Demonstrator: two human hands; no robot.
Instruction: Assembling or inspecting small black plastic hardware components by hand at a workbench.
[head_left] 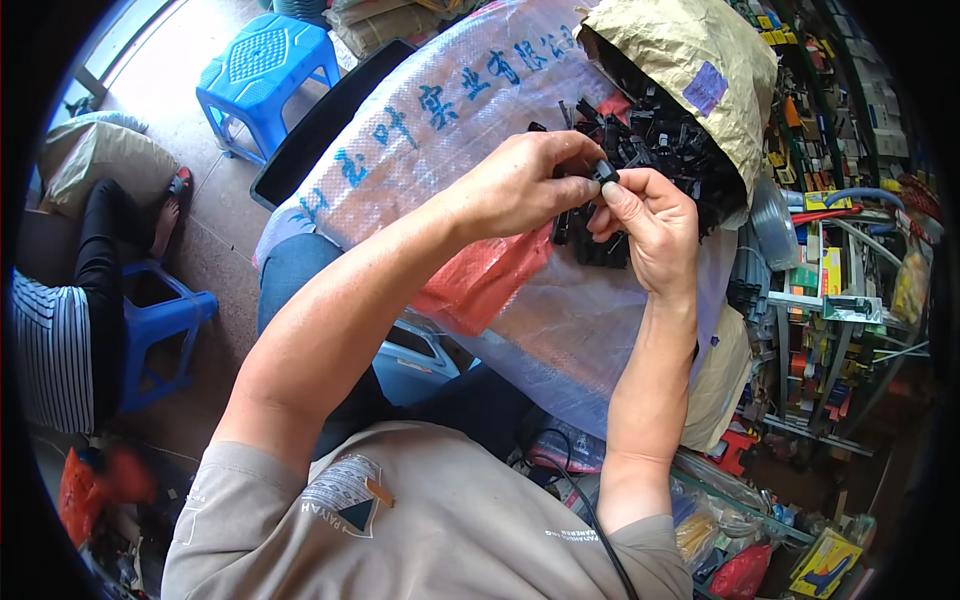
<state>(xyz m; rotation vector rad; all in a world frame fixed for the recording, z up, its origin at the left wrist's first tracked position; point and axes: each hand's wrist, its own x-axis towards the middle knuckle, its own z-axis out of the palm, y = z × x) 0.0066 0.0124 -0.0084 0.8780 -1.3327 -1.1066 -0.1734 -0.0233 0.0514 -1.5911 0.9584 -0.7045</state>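
My left hand (530,180) and my right hand (655,215) meet over a woven plastic sheet (450,150). Between their fingertips is a small black plastic part (605,172), pinched from both sides; its exact kind is too small to make out. Right behind the hands, a heap of black plastic parts (660,145) spills from the mouth of a tan paper-like sack (740,90). Some of these parts lie loose on the sheet below my fingers. A red plastic piece (485,280) lies under my left forearm.
A blue stool (265,60) stands at the far left, beside a black tray edge (300,150). Another person sits at the left near a second blue stool (165,320). Shelves crowded with packaged goods (830,270) line the right side. A black cable (605,540) hangs by my right arm.
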